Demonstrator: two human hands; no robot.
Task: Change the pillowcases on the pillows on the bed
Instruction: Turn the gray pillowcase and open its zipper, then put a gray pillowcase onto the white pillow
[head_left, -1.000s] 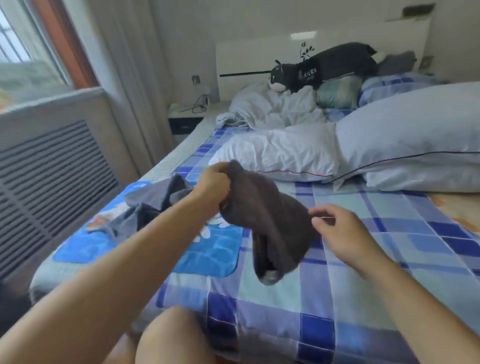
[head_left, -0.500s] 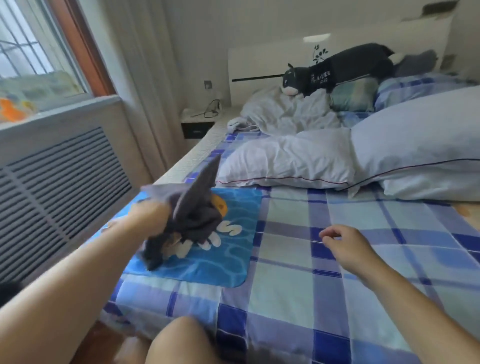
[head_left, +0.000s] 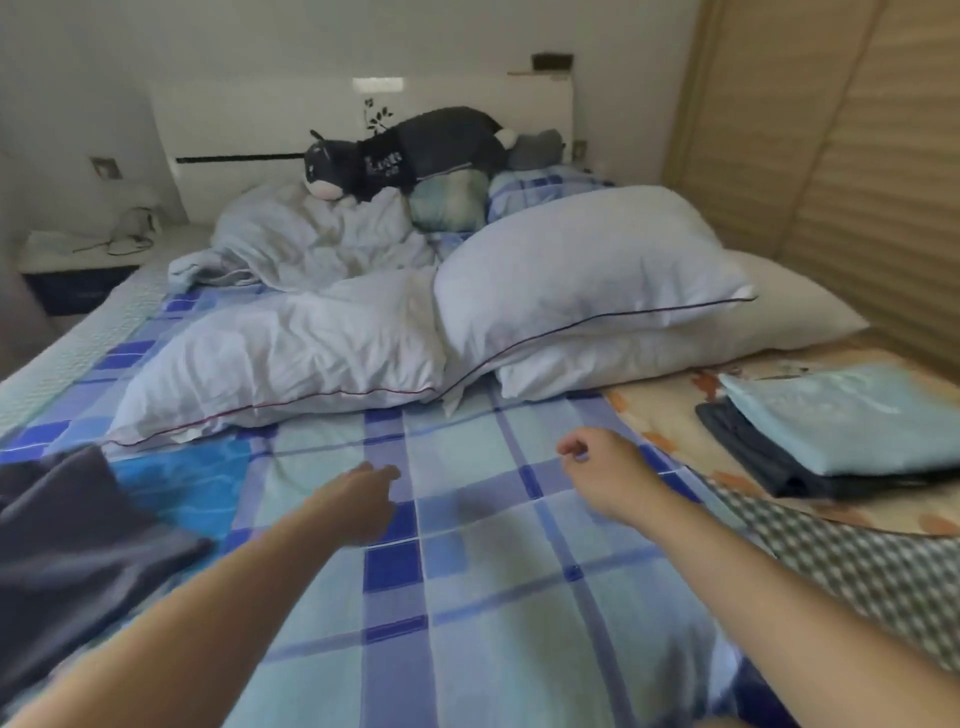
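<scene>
Head view | left hand (head_left: 358, 499) outstretched, fingers relaxed, empty | right hand (head_left: 602, 475) loosely curled, empty

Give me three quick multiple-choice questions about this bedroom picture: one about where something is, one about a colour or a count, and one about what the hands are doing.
1. Where does the dark plush toy lie?
A. At the head of the bed, on the rumpled bedding by the headboard
B. On the floor
C. On the folded stack of linens

2. What colour is the top piece of the folded stack at the right of the bed?
A. Red
B. Light blue
C. Black

3. What are the left hand and right hand holding?
A. A pillow each
B. The dark cloth together
C. Nothing

Answers: 1 A, the toy rests up by the white headboard. 2 B, a pale blue fold tops the darker ones. 3 C, both hands hover bare over the checked sheet, while the dark cloth lies apart at the left.
</scene>
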